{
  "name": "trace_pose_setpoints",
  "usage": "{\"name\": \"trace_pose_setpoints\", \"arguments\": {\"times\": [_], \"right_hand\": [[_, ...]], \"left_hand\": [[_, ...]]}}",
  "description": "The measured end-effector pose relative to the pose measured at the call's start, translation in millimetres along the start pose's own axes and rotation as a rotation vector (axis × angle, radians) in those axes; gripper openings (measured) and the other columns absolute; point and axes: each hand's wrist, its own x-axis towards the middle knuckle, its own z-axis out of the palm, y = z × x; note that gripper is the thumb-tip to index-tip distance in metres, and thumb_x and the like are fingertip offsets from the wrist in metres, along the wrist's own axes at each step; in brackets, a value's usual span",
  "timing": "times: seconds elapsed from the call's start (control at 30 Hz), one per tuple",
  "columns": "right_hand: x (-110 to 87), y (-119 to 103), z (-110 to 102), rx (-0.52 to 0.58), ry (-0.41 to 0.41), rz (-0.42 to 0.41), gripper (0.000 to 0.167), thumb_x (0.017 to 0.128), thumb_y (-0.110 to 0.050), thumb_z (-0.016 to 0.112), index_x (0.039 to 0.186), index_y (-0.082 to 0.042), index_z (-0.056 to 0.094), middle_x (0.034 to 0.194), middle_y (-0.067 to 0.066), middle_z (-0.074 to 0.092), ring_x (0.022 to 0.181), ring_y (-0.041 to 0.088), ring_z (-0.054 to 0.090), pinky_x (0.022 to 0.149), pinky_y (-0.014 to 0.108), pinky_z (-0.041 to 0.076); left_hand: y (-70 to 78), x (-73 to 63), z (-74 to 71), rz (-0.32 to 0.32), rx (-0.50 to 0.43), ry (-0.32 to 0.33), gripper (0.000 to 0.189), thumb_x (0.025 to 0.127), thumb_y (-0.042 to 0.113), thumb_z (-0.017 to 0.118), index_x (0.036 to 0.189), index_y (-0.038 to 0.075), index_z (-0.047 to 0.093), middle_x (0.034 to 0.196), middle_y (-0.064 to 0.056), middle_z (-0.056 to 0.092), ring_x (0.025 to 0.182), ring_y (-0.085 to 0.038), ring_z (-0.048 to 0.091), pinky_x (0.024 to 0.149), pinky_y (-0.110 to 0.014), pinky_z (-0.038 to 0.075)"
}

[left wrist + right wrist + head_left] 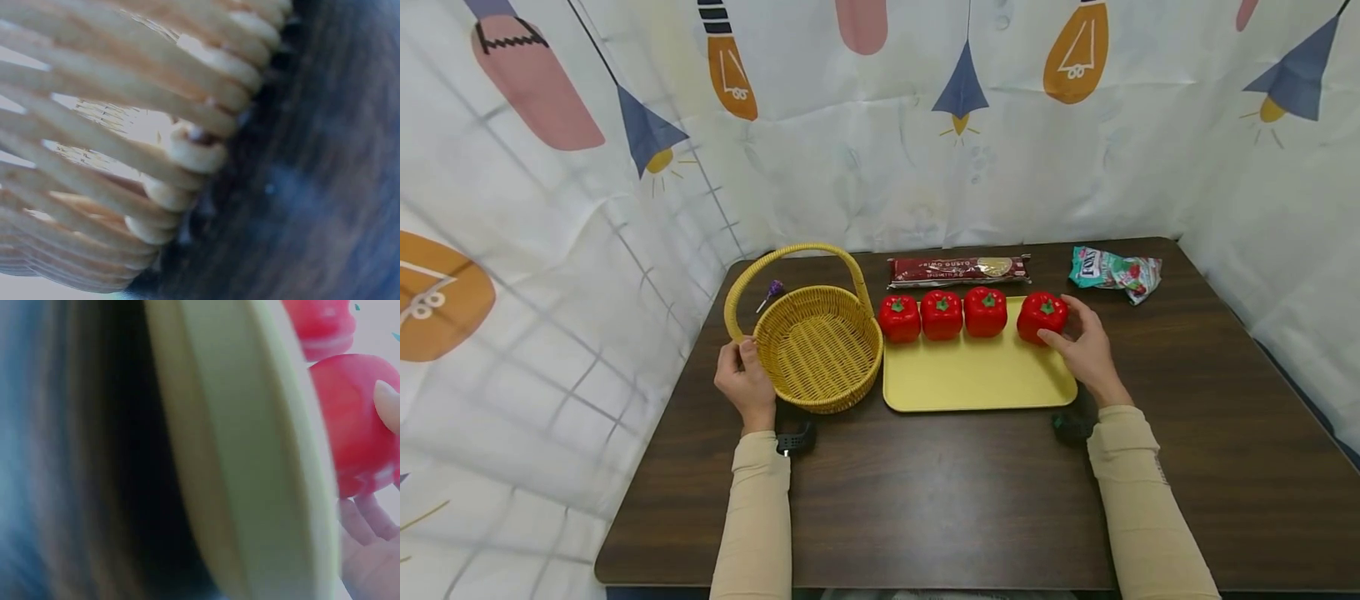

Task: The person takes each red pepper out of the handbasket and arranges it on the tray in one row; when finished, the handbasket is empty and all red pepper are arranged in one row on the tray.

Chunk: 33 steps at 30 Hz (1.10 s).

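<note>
My left hand (745, 379) grips the left side of a yellow wicker basket (868, 379), thumb at the rim near the foot of its tall handle. Nothing lies inside the basket; its woven wall (119, 119) fills much of the left wrist view. With thumb and fingers my right hand (1086, 346) holds a red bell pepper (1042, 315) at the right end of a yellow tray (977, 379). That pepper (350, 419) also shows in the right wrist view, behind the tray's edge. Three more red bell peppers (942, 315) stand in a row along the tray's back edge.
Behind the tray lies a long dark red packet (958, 271). A crumpled green and pink snack bag (1116, 273) is at the back right. A purple lollipop (772, 290) lies behind the basket. Patterned curtains (880, 167) hang behind the dark wooden table (947, 500).
</note>
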Motion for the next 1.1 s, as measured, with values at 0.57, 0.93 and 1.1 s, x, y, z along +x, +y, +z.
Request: {"name": "trace_pose_setpoints", "arguments": {"times": [0.57, 0.93, 1.1], "right_hand": [[28.3, -5, -16, -0.063, -0.235, 0.018, 0.075, 0.095, -0.019, 0.064, 0.156, -0.010, 0.020, 0.152, 0.024, 0.030, 0.132, 0.047, 0.038, 0.101, 0.059, 0.039], [30.5, -4, -12, -0.033, -0.267, 0.012, 0.077, 0.094, -0.019, 0.066, 0.156, -0.011, 0.020, 0.154, 0.023, 0.029, 0.134, 0.045, 0.037, 0.102, 0.059, 0.038], [28.6, -1, -14, -0.030, -0.269, 0.032, 0.086, 0.092, -0.026, 0.068, 0.157, -0.010, 0.014, 0.156, 0.023, 0.025, 0.137, 0.045, 0.033, 0.104, 0.059, 0.036]], "left_hand": [[-3.2, -1.1, -1.5, -0.002, -0.015, 0.010, 0.063, 0.094, 0.049, 0.059, 0.083, -0.013, 0.066, 0.079, 0.013, 0.058, 0.070, 0.003, 0.049, 0.066, -0.019, 0.037], [-3.3, -1.7, -2.8, 0.005, -0.004, 0.015, 0.062, 0.094, 0.049, 0.059, 0.083, -0.012, 0.067, 0.080, 0.017, 0.057, 0.071, 0.004, 0.050, 0.067, -0.019, 0.038], [1.1, -0.4, -0.7, 0.001, -0.008, 0.001, 0.059, 0.095, 0.044, 0.060, 0.085, -0.013, 0.066, 0.080, 0.008, 0.058, 0.073, 0.002, 0.050, 0.069, -0.019, 0.039]]}}
